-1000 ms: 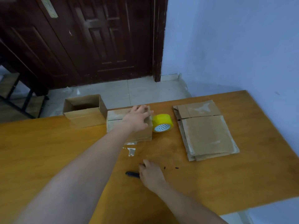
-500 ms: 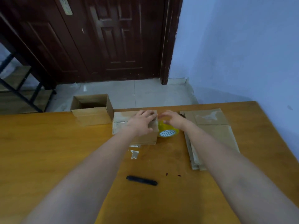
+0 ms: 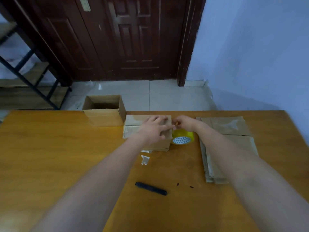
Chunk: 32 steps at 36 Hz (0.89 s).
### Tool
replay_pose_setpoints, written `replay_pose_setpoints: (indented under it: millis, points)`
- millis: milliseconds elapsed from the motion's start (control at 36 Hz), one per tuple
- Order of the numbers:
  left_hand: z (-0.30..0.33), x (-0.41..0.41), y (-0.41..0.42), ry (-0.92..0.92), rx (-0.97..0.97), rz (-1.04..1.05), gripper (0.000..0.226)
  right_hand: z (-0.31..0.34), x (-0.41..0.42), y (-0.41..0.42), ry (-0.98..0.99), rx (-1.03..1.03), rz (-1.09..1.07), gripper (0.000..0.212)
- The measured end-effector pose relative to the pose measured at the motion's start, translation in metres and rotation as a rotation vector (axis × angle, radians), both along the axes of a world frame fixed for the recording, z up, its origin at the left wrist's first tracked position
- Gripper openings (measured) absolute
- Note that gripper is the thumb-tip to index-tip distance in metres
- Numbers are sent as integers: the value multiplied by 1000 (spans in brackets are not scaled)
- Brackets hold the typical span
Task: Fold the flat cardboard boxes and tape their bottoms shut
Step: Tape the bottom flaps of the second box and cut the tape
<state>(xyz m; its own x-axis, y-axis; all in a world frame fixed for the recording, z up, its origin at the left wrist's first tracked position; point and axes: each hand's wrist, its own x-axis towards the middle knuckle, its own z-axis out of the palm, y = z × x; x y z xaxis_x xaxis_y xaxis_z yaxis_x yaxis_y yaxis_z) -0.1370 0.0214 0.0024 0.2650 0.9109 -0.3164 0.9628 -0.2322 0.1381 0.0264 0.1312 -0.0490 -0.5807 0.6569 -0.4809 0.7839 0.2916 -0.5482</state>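
Taping step: your left hand (image 3: 154, 129) lies flat on the folded box (image 3: 147, 131), your right hand (image 3: 183, 123) pinches at the tape roll (image 3: 182, 137) beside it; next, draw tape across the seam.

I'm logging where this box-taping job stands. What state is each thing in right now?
Left hand: resting flat on the folded box, fingers spread.
Right hand: pinching at the top of the tape roll.
Folded box: closed flaps up, on the table.
Yellow tape roll: on edge beside that box.
Open box: assembled, opening up.
Flat cardboard stack: unfolded.
Black cutter: lying untouched.
Door: shut.
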Motion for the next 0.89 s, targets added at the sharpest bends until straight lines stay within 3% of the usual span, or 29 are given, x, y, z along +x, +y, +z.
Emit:
replay_pose_setpoints:
  millis: [278, 417, 611, 778, 889]
  points:
    - [12, 16, 4, 169, -30, -18, 58, -16, 11, -16, 136, 7, -176, 5]
    - [11, 29, 15, 185, -89, 48, 49, -18, 26, -31, 260, -7, -331, 3]
    - [3, 32, 19, 271, -68, 39, 68, -14, 46, -58, 352, -13, -421, 9]
    - [0, 31, 16, 283, -51, 22, 83, 9, 50, -86, 151, -153, -235, 6]
    - [0, 27, 13, 279, -45, 16, 82, 4, 30, -109, -143, -176, -5, 11]
